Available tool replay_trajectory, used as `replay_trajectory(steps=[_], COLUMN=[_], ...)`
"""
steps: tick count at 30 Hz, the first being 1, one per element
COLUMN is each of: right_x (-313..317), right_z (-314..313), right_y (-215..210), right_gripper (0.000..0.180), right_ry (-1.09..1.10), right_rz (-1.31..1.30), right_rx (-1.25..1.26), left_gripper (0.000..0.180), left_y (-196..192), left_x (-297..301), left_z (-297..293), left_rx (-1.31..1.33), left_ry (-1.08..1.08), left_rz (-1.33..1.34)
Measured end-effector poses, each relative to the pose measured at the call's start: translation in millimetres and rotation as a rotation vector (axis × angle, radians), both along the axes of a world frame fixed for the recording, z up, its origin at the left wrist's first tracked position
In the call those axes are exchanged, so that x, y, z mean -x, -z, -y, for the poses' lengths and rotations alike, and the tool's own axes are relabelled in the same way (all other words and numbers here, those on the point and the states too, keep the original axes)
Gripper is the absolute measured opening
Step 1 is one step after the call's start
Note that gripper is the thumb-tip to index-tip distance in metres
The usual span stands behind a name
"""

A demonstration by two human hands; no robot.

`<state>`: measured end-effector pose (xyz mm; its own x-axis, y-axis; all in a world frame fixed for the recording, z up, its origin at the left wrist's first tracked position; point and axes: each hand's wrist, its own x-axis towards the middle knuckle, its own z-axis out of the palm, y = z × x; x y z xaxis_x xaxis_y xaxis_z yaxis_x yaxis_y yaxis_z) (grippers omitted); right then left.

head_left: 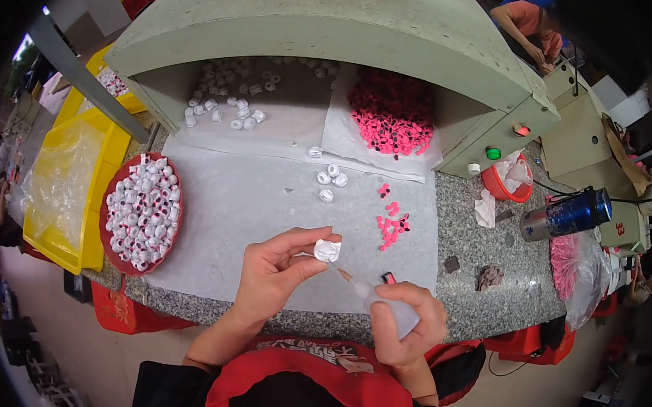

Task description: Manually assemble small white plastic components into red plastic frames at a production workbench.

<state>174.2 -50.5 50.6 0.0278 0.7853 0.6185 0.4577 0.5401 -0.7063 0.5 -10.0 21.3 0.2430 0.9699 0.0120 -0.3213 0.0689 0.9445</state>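
Observation:
Between thumb and fingers, my left hand (272, 271) pinches a small white moulded piece (327, 250) above the papered worktop. My right hand (408, 323) grips a translucent squeeze bottle (390, 308); its thin nozzle tip is at the lower side of the white piece. Several similar white pieces (333, 176) lie on the paper beyond my hands. To their right is a loose scatter of small pink and black bits (392, 229). A small dark and red object (388, 278) lies close to the bottle, partly hidden by my right hand.
A pale green metal hood (315, 36) arches over more white pieces and a pink heap (392, 121). At left stand a red bowl (178, 227) of white pieces and a yellow tray (73, 258). A blue tumbler (567, 215) and red tub (510, 192) are at right. A co-worker sits far right.

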Motion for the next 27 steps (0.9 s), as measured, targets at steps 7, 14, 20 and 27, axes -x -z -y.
replay_trajectory(steps=[7,14,20,27], right_x=[-49,-33,-39,-5], right_z=[-52,-86,-90,-41], right_y=[51,103,106,20], right_gripper=[0.021,0.024,0.018,0.008], right_ry=[0.179,0.331,0.264,-0.259], right_rz=[-0.792,0.524,0.626,-0.385], right_rx=[0.715,0.654,0.574,0.761], left_gripper=[0.037,0.036,0.036,0.035], left_y=[16,10,18,26], left_x=[0,-6,-1,-9], left_z=[-5,-4,-6,-4], left_rx=[0.041,0.063,0.095,-0.123], left_ry=[-0.073,-0.061,-0.094,-0.135], left_rz=[-0.007,-0.015,-0.016,-0.137])
